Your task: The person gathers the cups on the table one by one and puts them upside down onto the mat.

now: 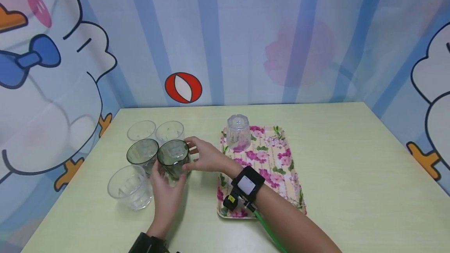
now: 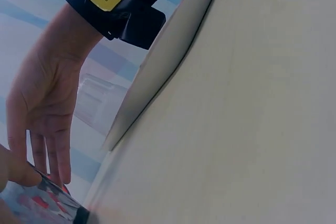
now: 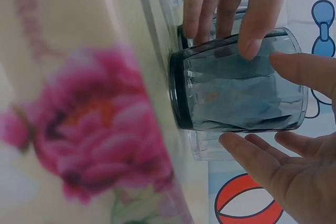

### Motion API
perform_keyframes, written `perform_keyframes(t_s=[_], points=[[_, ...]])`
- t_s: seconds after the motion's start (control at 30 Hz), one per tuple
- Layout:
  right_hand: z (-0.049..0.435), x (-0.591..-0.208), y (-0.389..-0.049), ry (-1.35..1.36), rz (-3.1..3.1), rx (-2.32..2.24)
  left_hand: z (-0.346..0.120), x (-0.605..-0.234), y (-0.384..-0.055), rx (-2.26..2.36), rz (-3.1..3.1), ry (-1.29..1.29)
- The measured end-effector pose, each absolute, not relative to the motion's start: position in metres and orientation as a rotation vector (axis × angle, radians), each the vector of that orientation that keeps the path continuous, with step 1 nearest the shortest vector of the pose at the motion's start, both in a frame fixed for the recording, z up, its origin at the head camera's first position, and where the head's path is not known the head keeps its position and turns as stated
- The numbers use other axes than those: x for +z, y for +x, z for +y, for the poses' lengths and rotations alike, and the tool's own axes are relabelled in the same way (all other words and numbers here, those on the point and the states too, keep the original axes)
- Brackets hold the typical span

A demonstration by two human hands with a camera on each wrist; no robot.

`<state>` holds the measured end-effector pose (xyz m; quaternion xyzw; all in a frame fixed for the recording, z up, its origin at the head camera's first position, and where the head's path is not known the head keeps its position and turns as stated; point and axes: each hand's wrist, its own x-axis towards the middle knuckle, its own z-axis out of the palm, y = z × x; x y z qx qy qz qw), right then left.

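Observation:
A smoky grey-green drinking glass (image 1: pixel 174 153) stands upright at the left of the table, with both hands around it. My left hand (image 1: pixel 166 194) grips its lower near side, thumb on one side and fingers on the other. From the right, my right hand (image 1: pixel 209 156) holds it near the rim; in the right wrist view the thumb (image 3: pixel 299 72) and fingers lie on opposite sides of the tinted wall (image 3: pixel 236 93). Just left of it is a second smoky glass (image 1: pixel 142 152). In the left wrist view only part of the held glass (image 2: pixel 47 203) shows.
Two clear glasses (image 1: pixel 141 130) stand behind the smoky ones, and another clear glass (image 1: pixel 130 188) is nearer on the left. A floral tray (image 1: pixel 275 184) lies right of the hands, bearing an upside-down clear glass (image 1: pixel 238 134). My right forearm crosses over the tray.

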<state>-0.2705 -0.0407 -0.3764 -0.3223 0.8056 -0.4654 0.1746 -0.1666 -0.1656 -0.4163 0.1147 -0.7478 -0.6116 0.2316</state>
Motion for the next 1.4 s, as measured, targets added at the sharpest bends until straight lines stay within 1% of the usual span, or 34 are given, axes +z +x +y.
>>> perform_keyframes(t_s=[0.4,0.87,1.4], points=[[-0.048,-0.380,-0.269,-0.935,2.324,-1.281,-0.163,-0.420,-0.178,-1.732,-2.020,0.358],[-0.047,-0.381,-0.268,-0.912,2.362,-1.282,-0.162,-0.422,-0.182,-1.745,-2.013,0.376],[-0.035,-0.367,-0.262,-0.894,2.416,-1.321,-0.160,-0.409,-0.181,-1.726,-2.062,0.334]])
